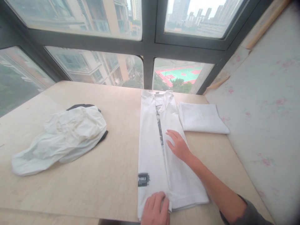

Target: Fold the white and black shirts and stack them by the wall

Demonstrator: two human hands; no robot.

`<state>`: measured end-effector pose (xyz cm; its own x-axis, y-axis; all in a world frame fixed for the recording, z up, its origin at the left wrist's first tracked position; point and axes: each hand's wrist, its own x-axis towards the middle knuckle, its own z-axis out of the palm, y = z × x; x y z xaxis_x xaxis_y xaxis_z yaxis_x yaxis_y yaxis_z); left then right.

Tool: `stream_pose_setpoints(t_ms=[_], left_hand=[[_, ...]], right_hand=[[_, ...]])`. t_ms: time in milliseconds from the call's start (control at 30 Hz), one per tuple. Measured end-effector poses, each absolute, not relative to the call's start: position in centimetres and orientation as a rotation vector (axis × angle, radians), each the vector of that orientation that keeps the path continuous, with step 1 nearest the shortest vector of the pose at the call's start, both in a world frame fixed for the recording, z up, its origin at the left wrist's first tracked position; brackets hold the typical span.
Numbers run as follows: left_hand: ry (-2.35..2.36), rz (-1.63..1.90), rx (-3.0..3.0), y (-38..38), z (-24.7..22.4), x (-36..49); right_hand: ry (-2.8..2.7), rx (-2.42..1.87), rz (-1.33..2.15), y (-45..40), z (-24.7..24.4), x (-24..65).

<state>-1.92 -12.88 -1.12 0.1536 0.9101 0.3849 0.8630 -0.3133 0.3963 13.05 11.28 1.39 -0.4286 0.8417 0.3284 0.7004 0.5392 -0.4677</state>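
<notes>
The near end of a white shirt (151,140) is covered by the left hand (156,208), fingers curled; whether cloth is pinched cannot be told. Beyond, the right hand (178,146) is held loosely spread over the shirt, whose sides are folded inward around a dark strip (160,128). Left of the grip, broad tabletop (122,175) is bounded by a crumpled garment (75,125); rightward, room is narrowed by folded cloth (201,117) and wall (269,125).

Black patch (143,179), "Y-KOALA", on white shirt (151,143)
</notes>
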Motion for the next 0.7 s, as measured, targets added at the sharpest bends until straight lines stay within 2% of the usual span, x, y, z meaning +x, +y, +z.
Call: stream_pose_setpoints(t_ms=[100,267,433,700], left_hand=[[1.738,0.998,2.389,-12.3,-0.2,-2.4],[1.765,0.647,2.642,-12.3,2.2,-3.7],[1.795,0.324,2.767,-12.4,2.2,-4.7],[1.846,0.307,2.712,-11.7,2.2,-5.7]], right_hand=[[-2.363,-1.215,0.248,4.6,0.8,17.1],[-2.601,-1.247,0.066,-1.4,0.2,19.4],[-2.629,-1.272,0.028,-0.7,-0.2,17.8],[-2.596,-1.243,0.048,0.9,-0.4,16.3]])
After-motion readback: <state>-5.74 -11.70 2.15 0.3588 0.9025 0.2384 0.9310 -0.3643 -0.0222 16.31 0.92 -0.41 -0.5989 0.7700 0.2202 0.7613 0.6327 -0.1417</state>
